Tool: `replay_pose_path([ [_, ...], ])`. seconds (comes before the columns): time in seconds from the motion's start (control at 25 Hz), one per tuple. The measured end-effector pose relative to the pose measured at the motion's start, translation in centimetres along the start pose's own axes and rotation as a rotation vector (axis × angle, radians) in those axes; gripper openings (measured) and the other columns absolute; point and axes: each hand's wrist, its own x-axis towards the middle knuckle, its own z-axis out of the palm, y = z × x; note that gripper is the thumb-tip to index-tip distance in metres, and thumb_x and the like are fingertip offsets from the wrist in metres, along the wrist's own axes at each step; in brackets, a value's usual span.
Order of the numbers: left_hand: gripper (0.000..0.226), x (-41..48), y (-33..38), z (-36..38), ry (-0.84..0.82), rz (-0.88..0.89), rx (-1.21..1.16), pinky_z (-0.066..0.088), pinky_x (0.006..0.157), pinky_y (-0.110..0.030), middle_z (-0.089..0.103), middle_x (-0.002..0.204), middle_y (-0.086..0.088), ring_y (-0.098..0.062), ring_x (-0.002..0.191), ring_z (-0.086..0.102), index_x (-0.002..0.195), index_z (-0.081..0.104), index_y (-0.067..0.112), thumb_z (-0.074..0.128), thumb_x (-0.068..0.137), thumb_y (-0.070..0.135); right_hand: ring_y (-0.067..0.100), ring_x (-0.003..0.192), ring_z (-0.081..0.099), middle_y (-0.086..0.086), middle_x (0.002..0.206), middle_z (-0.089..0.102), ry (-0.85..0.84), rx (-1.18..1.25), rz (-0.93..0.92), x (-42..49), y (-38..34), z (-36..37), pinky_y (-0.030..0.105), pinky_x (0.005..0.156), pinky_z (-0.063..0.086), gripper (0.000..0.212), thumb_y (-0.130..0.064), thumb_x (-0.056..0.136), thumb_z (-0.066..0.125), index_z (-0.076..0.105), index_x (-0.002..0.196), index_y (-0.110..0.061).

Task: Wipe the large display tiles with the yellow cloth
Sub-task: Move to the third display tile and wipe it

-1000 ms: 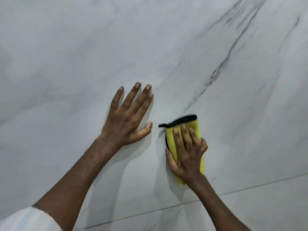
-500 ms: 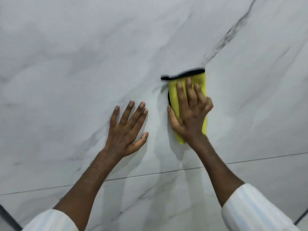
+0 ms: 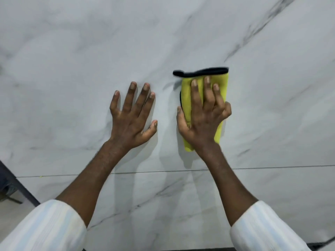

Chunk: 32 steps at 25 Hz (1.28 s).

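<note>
Yellow cloth (image 3: 187, 95): we find it folded into a long pad, flat against the upper tile (image 3: 72, 51), directly under the right grip (image 3: 203, 122). Its black border (image 3: 201, 72) runs across just beyond the fingertips. Its near end shows below the heel of the palm, by the wrist.

Right grip: wide, not closed round anything. It presses the cloth to the tile with the palm and three straight fingers (image 3: 196, 98). The thumb lies along the cloth's left edge, and the little finger is bent at its right edge.

Left grip (image 3: 132, 122): also wide, fingers straight and fanned, palm resting on bare tile. It sits just to the left of the right grip and level with it, the two thumbs near but apart. It is clear of the cloth.

Surface: white marble pattern with grey veins. A thin joint line (image 3: 163, 172) crosses beneath both wrists, on the near side of the grips, with a second tile (image 3: 163, 211) below it. Both forearms end in pale striped sleeves (image 3: 45, 227). A dark frame (image 3: 18, 185) shows past the tiles' edge, far left of the left grip.
</note>
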Motion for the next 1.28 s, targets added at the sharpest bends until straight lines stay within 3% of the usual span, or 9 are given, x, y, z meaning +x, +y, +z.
replay_pose_path([
  [0.12, 0.077, 0.2, -0.1, -0.9, -0.037, 0.017, -0.031, 0.001, 0.126, -0.06, 0.029, 0.169, -0.017, -0.043, 0.157, 0.022, 0.164, 0.025, 0.01, 0.054, 0.1, 0.043, 0.026, 0.146, 0.032, 0.006, 0.161, 0.036, 0.041, -0.019, 0.02, -2.8, -0.2, 1.2, 0.06, 0.104, 0.034, 0.072, -0.047, 0.091, 0.062, 0.041, 0.155, -0.024],
  [0.24, 0.071, 0.7, -2.1, -3.8, -0.047, 0.078, -0.143, 0.012, 0.121, -0.059, 0.027, 0.169, -0.019, -0.041, 0.158, 0.024, 0.161, 0.038, 0.009, 0.057, 0.1, 0.039, 0.027, 0.148, 0.026, 0.0, 0.165, 0.024, -0.144, -0.054, -0.02, -14.3, -0.6, 0.7, 0.06, 0.105, 0.032, 0.083, -0.047, 0.085, 0.07, 0.033, 0.157, -0.029],
  [0.32, 0.068, 1.6, -5.1, -5.5, 0.021, 0.052, -0.085, 0.016, 0.119, -0.057, 0.027, 0.169, -0.019, -0.039, 0.157, 0.025, 0.16, 0.042, 0.009, 0.055, 0.101, 0.04, 0.027, 0.147, 0.025, -0.002, 0.165, 0.021, -0.193, -0.077, 0.013, -17.9, -1.4, 0.5, 0.058, 0.104, 0.031, 0.086, -0.046, 0.079, 0.071, 0.034, 0.155, -0.03],
  [0.48, 0.072, 2.9, -10.0, -4.4, 0.03, 0.051, 0.036, 0.012, 0.121, -0.059, 0.023, 0.171, -0.02, -0.041, 0.159, 0.021, 0.165, 0.03, 0.009, 0.049, 0.104, 0.042, 0.028, 0.147, 0.03, 0.003, 0.163, 0.029, -0.098, 0.009, 0.075, -7.7, -4.6, 1.3, 0.058, 0.104, 0.032, 0.083, -0.048, 0.08, 0.062, 0.034, 0.155, -0.029],
  [0.68, 0.069, 2.2, -10.4, -2.6, 0.091, 0.111, -0.018, 0.02, 0.124, -0.061, 0.029, 0.17, -0.017, -0.04, 0.158, 0.024, 0.162, 0.034, 0.006, 0.047, 0.104, 0.042, 0.03, 0.145, 0.037, 0.011, 0.16, 0.042, 0.074, -0.022, 0.0, 5.1, -9.7, 2.4, 0.057, 0.102, 0.036, 0.075, -0.044, 0.085, 0.067, 0.046, 0.153, -0.02],
  [0.84, 0.067, 2.3, -10.7, -2.7, 0.108, 0.111, -0.085, 0.021, 0.125, -0.06, 0.028, 0.17, -0.015, -0.038, 0.159, 0.023, 0.162, 0.036, 0.008, 0.047, 0.105, 0.042, 0.031, 0.15, 0.03, 0.006, 0.167, 0.029, -0.034, -0.096, 0.0, -6.1, -9.7, 3.1, 0.063, 0.104, 0.035, 0.076, -0.047, 0.089, 0.061, 0.033, 0.157, -0.026],
  [1.0, 0.065, 2.3, -10.6, -2.4, 0.117, 0.135, -0.097, 0.021, 0.125, -0.059, 0.029, 0.171, -0.014, -0.037, 0.159, 0.023, 0.161, 0.038, 0.008, 0.048, 0.106, 0.04, 0.032, 0.147, 0.028, -0.002, 0.172, 0.016, -0.181, -0.139, -0.019, -16.0, -9.5, 2.8, 0.064, 0.096, 0.039, 0.072, -0.053, 0.091, 0.055, 0.033, 0.153, -0.025],
  [1.12, 0.064, 2.3, -10.8, -2.9, 0.123, 0.135, -0.146, 0.021, 0.123, -0.059, 0.032, 0.17, -0.012, -0.036, 0.158, 0.026, 0.158, 0.045, 0.009, 0.053, 0.103, 0.039, 0.033, 0.144, 0.034, 0.003, 0.167, 0.026, -0.147, -0.111, -0.016, -10.4, -9.1, 2.3, 0.063, 0.097, 0.039, 0.081, -0.052, 0.082, 0.06, 0.032, 0.154, -0.028],
  [1.28, 0.062, 6.0, -12.7, -5.9, 0.195, 0.236, -0.288, 0.027, 0.118, -0.054, 0.036, 0.168, -0.011, -0.028, 0.154, 0.038, 0.153, 0.053, 0.01, 0.061, 0.097, 0.037, 0.032, 0.149, 0.032, 0.009, 0.165, 0.033, 0.028, -0.062, 0.033, 8.3, -8.5, 1.5, 0.055, 0.109, 0.03, 0.079, -0.047, 0.086, 0.061, 0.035, 0.157, -0.025],
])
